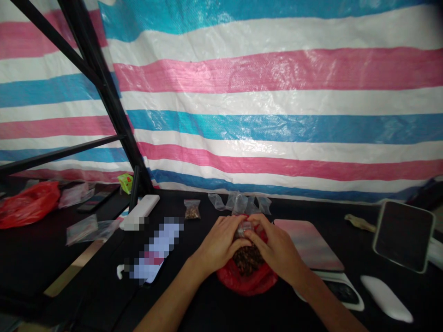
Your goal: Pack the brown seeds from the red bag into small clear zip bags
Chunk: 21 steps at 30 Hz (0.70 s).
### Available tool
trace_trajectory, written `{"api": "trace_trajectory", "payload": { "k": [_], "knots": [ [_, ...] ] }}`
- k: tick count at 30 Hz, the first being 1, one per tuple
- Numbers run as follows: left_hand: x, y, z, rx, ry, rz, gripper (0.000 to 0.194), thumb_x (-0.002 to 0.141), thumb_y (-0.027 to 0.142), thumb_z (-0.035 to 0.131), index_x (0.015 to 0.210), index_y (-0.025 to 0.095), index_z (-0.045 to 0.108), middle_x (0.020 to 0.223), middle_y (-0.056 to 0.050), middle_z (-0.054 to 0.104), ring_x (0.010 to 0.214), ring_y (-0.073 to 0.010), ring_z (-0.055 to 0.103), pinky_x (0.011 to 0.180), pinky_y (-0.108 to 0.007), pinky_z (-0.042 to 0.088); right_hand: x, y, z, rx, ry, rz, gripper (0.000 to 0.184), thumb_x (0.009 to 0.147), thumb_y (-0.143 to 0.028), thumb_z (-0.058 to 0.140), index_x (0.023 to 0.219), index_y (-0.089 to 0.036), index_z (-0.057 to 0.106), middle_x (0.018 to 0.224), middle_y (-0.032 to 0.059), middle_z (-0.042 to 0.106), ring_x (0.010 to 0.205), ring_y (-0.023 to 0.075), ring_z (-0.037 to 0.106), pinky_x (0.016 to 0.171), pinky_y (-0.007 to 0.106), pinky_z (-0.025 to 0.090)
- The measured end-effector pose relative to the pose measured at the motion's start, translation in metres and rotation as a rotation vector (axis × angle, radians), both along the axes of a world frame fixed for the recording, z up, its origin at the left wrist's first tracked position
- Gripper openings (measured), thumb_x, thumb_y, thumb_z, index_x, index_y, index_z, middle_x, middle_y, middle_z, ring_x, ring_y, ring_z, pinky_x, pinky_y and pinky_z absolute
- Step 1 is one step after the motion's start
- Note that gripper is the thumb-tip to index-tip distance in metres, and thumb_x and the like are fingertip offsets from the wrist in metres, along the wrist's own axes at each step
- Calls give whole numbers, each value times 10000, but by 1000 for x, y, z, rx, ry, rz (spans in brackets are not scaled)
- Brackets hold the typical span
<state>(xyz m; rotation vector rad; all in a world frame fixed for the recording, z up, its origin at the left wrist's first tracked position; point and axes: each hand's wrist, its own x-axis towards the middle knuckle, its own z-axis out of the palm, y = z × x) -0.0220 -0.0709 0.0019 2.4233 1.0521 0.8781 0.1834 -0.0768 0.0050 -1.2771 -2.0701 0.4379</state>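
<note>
L hand (221,244) and R hand (277,246) closed narrowly around a small clear jar (244,228) at the neck of a red bag (247,282) of dark shredded stuff (247,259), mid-front on a black table (204,309). Bag looked light, soft, slippery; jar seemed best held by its sides. Behind hung a pink-white-blue striped tarp (277,97).

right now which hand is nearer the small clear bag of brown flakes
Left. The left hand is below and right of the small clear bag; the right hand is farther right.
</note>
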Motion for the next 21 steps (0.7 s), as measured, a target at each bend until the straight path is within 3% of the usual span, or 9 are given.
{"api": "trace_trajectory", "payload": {
  "k": [2, 5, 8, 10, 16, 21],
  "knots": [
    [2, -1, -1, -14, -3, -12, 579, 968, 475, 653, 1451, 233, 445, 1416, -129, 622, 1271, -302, 591, 1080, -477, 447, -2, -1, 1, 2, 13, 22, 203, 1017, -374, 567, 1193, -279, 596, 974, 10, 747, 875, 228, 720, 799, 371, 544],
    [4, -1, -8, -55, -63, 10, 693, 917, 434, 728, 1475, 227, 374, 1441, -151, 590, 1279, -324, 595, 1076, -491, 461, -6, -4, 2, 74, 55, 102, 219, 1022, -307, 545, 1237, -291, 583, 1161, 41, 725, 1038, 223, 702, 896, 367, 538],
    [4, 0, -14, -89, -147, 81, 549, 948, 257, 648, 1417, 214, 366, 1347, -137, 624, 1201, -299, 630, 1025, -462, 493, -10, -7, 4, 161, 54, 171, 273, 1012, -230, 520, 1273, -291, 575, 1317, 68, 671, 1233, 236, 632, 1036, 393, 496],
    [4, 0, -15, -95, -161, 105, 446, 945, 214, 618, 1336, 208, 404, 1262, -119, 643, 1132, -285, 642, 978, -437, 509, -10, -7, 5, 168, 30, 161, 272, 1000, -244, 551, 1267, -286, 581, 1278, 68, 690, 1202, 244, 645, 1019, 403, 504],
    [12, -5, -7, -87, -53, 118, 434, 941, 504, 670, 1210, 210, 496, 1139, -90, 673, 1019, -280, 663, 883, -404, 518, 3, -1, 5, 62, -63, -2, 187, 1009, -419, 566, 1049, -262, 659, 983, 38, 754, 892, 244, 711, 811, 395, 541],
    [11, -2, -7, 23, 58, 138, 580, 971, 554, 604, 1401, 203, 435, 1294, -150, 654, 1176, -328, 626, 992, -490, 479, 4, 2, 3, 98, -1, 77, 252, 1028, -351, 536, 1247, -281, 639, 1265, 54, 724, 1180, 243, 667, 1025, 415, 512]
  ]
}}
